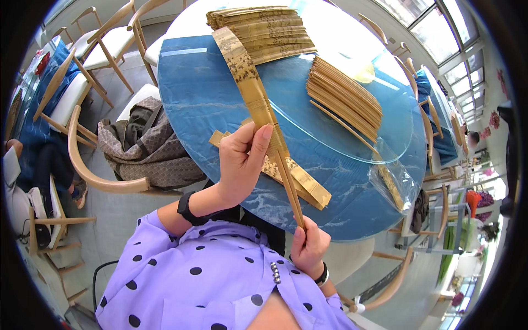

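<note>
My left hand point(243, 160) grips the middle of a folded paper-and-bamboo fan point(247, 82) that slants up over the round blue table point(198, 93). Lower down, my right hand point(309, 246) pinches the fan's thin bamboo ribs at their bottom end. Another folded fan leaf point(305, 184) lies flat on the table just behind my hands. A stack of folded printed fan leaves point(264, 30) rests at the far side. A pile of bare bamboo rib sets point(344, 96) sits on the glass turntable point(396, 137) to the right.
A clear plastic bag point(393, 184) with a few sticks lies at the table's right edge. A grey patterned bag point(146, 146) sits on a wooden chair point(82, 159) at left. More wooden chairs point(104, 44) ring the table. A seated person's legs point(52, 165) show at far left.
</note>
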Action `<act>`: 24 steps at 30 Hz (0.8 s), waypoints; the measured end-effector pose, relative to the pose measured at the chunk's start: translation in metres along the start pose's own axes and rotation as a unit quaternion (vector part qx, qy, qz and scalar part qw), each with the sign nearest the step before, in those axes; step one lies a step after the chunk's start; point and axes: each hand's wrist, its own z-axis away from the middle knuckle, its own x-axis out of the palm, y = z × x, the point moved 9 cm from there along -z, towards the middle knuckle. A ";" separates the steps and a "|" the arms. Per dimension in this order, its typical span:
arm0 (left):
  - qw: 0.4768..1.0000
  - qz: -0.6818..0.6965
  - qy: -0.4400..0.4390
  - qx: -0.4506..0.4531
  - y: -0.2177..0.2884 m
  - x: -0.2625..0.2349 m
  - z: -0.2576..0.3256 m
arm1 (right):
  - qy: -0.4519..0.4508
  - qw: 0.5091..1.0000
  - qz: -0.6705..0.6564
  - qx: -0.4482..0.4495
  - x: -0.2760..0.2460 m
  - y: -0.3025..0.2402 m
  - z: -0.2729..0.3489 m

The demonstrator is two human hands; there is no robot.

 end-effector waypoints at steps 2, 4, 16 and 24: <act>1.000 0.002 -0.002 -0.004 -0.001 0.002 0.002 | 0.006 1.000 -0.006 -0.005 0.001 -0.003 -0.005; 1.000 -0.004 -0.008 0.011 0.000 0.002 0.008 | 0.010 1.000 -0.005 -0.009 0.001 -0.004 -0.007; 0.996 0.001 -0.059 -0.060 -0.007 0.002 -0.008 | -0.019 1.000 -0.016 -0.006 0.011 -0.008 -0.012; 0.993 0.001 -0.091 -0.077 -0.017 0.021 0.022 | -0.033 0.999 -0.003 0.006 0.016 -0.012 -0.021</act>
